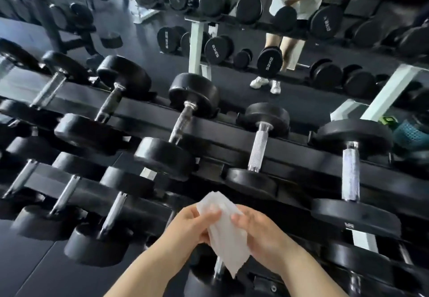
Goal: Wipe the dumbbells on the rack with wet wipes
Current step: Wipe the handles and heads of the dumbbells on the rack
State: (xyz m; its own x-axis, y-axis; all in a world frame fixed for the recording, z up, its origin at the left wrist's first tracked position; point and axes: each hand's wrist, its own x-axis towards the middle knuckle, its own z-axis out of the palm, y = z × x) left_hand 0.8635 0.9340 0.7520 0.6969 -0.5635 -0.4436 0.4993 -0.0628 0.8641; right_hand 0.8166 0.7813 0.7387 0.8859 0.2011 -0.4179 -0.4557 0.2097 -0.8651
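Both hands meet low in the middle, each grip pinched on the same white wet wipe (pixel 228 231): the left hand (pixel 189 228) grasps its left edge, the right hand (pixel 262 234) its right side. The wipe hangs crumpled, hiding part of a chrome handle below. Forearms rise from the bottom edge, cut off. Dumbbells (pixel 257 148) lie in rows on the black rack (pixel 209 132) just beyond; the left ones are blurred.

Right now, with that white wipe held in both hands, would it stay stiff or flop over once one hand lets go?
It would probably flop: the wet wipe already sags in soft folds, its lower corner hanging below the left hand and right hand. It looks thin and slightly translucent, so likely very light. Being thin, it may tear if dragged hard across a knurled dumbbell handle.
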